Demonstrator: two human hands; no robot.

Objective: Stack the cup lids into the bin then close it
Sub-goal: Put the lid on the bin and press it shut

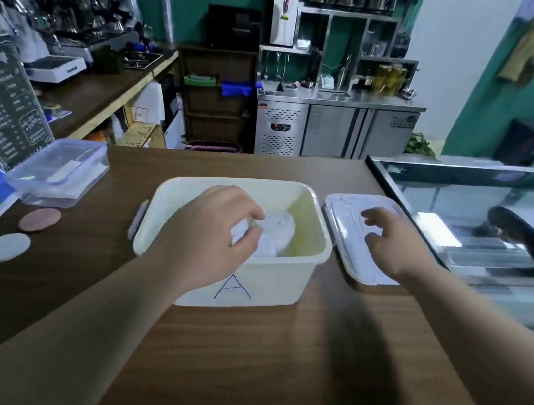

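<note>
Stacking step: grips lids [275, 238] with left hand [217, 226] low inside bin [281, 284] at middle of tabletop [233, 370], to seat them in a stack; poises right hand [387, 244], fingers slack and holding nothing, over cover [344, 210] lying just right of bin, ready for closing.

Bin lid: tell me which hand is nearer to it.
Right. The right hand is directly over the bin lid; the left hand is off to its left, inside the bin, gripping the cup lids.
</note>
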